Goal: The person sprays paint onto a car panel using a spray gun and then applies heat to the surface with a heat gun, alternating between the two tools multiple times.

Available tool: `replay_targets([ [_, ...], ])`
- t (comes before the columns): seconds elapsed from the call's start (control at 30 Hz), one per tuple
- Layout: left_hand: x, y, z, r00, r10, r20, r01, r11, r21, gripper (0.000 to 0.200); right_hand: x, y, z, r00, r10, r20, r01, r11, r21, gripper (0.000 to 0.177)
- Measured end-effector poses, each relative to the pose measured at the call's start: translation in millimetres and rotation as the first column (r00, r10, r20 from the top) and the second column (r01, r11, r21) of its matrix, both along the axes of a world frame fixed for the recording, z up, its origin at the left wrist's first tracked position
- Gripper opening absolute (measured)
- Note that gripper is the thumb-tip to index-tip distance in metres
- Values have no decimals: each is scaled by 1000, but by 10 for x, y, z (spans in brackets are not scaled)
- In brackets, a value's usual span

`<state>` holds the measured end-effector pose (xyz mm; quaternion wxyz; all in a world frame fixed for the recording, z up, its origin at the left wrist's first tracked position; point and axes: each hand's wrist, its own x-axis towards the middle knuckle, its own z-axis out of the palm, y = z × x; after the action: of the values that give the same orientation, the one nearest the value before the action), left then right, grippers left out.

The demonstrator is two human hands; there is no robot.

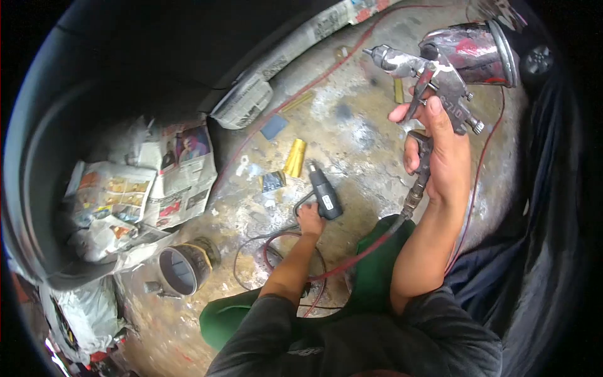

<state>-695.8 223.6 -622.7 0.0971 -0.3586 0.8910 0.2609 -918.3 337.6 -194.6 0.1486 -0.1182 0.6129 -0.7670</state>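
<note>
My right hand (pixel 446 147) is wrapped round the handle of a paint-stained spray gun (pixel 443 88), raised at the upper right. The gun's nozzle points left, and its metal cup (pixel 468 53) lies sideways at the top. A red hose (pixel 361 254) runs from the base of the handle down to the left. Lower down, my left hand (pixel 309 220) is closed on the handle of a black heat gun (pixel 325 193) near the floor. The heat gun's muzzle points up and to the left. Beside it are a gold-coloured piece (pixel 294 158) and a dark crumpled piece (pixel 272 181).
A large dark curved panel (pixel 144 56) fills the upper left, with newspaper (pixel 182 169) on it. An open can (pixel 182 270) stands at the lower left. Hoses and a cable cross the stained floor (pixel 352 125). Dark cloth (pixel 540 220) hangs at the right.
</note>
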Motion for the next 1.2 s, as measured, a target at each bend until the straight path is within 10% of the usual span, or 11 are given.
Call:
replay_targets([
  [0.2,122,-210,571,959,-23,-282,76,981,177,64,-88,41,-1,999,17,37,-15,999,-46,48],
  [0.4,447,-732,2535,791,108,-602,96,950,297,57,-319,125,12,995,-62,-74,65,997,43,40],
  [0.47,565,-661,3527,805,417,-423,-127,817,562,55,-375,10,-49,986,-102,-132,117,987,108,37],
  [0.6,989,-834,3846,785,41,-618,-281,913,-296,51,-316,-359,-153,987,-115,-115,132,979,153,30],
  [0.73,1551,-835,3923,343,446,-827,-632,760,148,45,-331,-688,-627,979,-23,-202,31,999,35,30],
  [0.87,1623,-871,4133,74,351,-933,-684,699,209,14,-156,-925,-1235,978,105,-179,-85,990,117,27],
  [1.2,1505,-959,4363,-153,300,-942,-514,790,335,8,353,-1384,-1762,958,285,-18,-274,937,218,45],
])
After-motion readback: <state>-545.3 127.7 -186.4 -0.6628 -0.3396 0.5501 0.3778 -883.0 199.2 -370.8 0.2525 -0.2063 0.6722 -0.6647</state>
